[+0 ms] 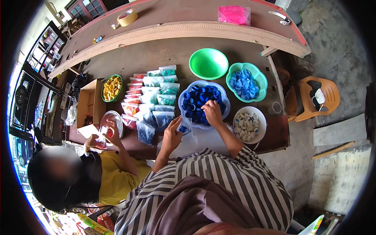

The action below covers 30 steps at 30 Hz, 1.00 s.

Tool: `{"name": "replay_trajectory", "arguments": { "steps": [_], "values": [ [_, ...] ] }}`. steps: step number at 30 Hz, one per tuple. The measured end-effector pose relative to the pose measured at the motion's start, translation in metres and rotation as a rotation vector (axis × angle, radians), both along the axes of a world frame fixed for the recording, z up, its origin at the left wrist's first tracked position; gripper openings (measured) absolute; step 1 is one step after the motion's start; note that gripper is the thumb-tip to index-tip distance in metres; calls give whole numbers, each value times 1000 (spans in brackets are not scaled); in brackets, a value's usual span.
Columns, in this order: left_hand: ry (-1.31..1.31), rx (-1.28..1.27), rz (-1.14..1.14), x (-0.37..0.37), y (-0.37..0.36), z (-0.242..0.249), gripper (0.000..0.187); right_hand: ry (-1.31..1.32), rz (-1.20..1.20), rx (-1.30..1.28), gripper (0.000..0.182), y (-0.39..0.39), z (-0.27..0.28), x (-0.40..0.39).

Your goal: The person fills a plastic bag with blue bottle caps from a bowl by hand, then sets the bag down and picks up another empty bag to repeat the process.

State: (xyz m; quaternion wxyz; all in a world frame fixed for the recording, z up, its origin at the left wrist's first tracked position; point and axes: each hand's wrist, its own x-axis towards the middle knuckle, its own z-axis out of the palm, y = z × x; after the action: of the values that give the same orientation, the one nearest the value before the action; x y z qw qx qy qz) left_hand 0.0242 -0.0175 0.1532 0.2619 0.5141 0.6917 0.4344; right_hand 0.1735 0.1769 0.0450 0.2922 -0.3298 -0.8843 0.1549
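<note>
My left hand [171, 138] is closed on the edge of a small clear plastic bag [185, 126], which has some dark blue in it. The bag is held beside a light blue basin [225, 102] filled with dark blue bottle caps [199, 97]. Over the right part of those caps, my right hand [212, 113] reaches down with bent, closed fingers. Whatever its fingertips hold is hidden. Filled bags of dark blue caps [145, 132] lie left of my left hand.
Rows of filled bags [150, 94] lie mid-table. Around them stand a green bowl [208, 63], a basket of light blue caps [244, 84], a bowl of white caps [247, 125], a basket of yellow caps [112, 88] and a cardboard box [87, 103]. At left, another person's hands [111, 135] hold a bag.
</note>
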Motion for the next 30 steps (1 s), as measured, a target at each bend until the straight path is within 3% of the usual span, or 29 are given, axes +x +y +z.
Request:
{"name": "replay_trajectory", "arguments": {
  "steps": [4,7,8,10,11,14,20,22,24,26,28,30],
  "values": [
    [5,-13,10,1,-1,-1,60,-90,-17,17,12,0,-8,-11],
    [-30,-1,40,-1,-2,-6,64,51,-10,-180,17,16,-28,-18],
    [-4,5,44,-2,-3,-10,64,110,32,-360,18,26,-41,-16],
    [18,9,50,-2,-2,-8,63,201,4,-950,21,27,-21,-5],
    [-1,-12,50,-1,-2,-3,61,228,-26,-1119,25,26,-10,-1],
    [-19,-26,37,-1,7,-3,59,197,-102,-1152,26,27,-8,10],
    [-21,-22,22,1,23,-2,58,343,-33,-1092,23,22,4,19],
    [-22,-31,31,0,27,1,58,474,60,-650,15,1,25,10],
    [-45,-60,50,1,29,5,58,585,112,-683,10,-33,75,1],
    [9,-31,22,-4,30,-8,60,372,284,-251,9,-52,86,-4],
    [61,6,-9,-5,33,-14,63,52,353,-48,8,-65,93,-3],
    [48,18,-9,-5,33,-14,63,234,354,-161,8,-65,78,-13]
  ]
}}
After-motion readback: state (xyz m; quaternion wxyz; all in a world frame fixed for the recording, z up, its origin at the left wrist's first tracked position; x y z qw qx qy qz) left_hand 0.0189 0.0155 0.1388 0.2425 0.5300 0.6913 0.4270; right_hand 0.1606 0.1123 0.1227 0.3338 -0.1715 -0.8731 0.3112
